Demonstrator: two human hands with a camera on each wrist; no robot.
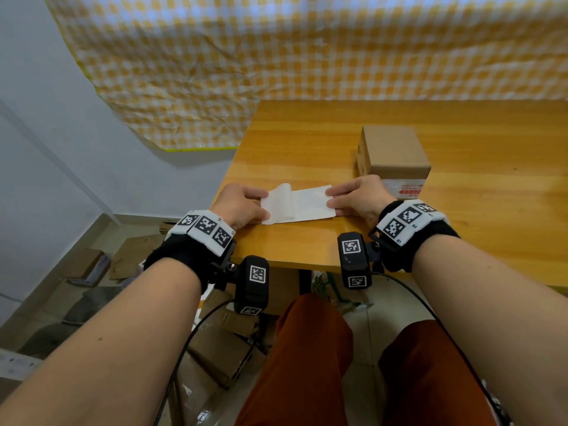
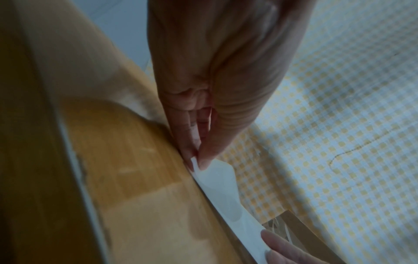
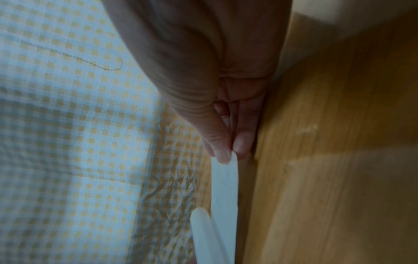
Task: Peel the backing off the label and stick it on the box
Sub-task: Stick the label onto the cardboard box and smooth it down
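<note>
A white label sheet (image 1: 307,202) lies near the front left corner of the wooden table (image 1: 307,142). Its left end is folded back into a curl (image 1: 281,195). My left hand (image 1: 242,204) pinches that curled end between thumb and fingers, as the left wrist view shows with the hand (image 2: 199,157) on the label (image 2: 217,182). My right hand (image 1: 353,198) pinches the sheet's right edge, and the right wrist view shows the hand (image 3: 230,151) gripping the label (image 3: 224,187). A small brown cardboard box (image 1: 393,155) stands just behind the right hand.
A yellow and white checked cloth (image 1: 276,56) hangs on the wall behind the table. Flattened cardboard and boxes (image 1: 221,348) lie on the floor under the table's left edge. Bare tabletop stretches to the right of the box.
</note>
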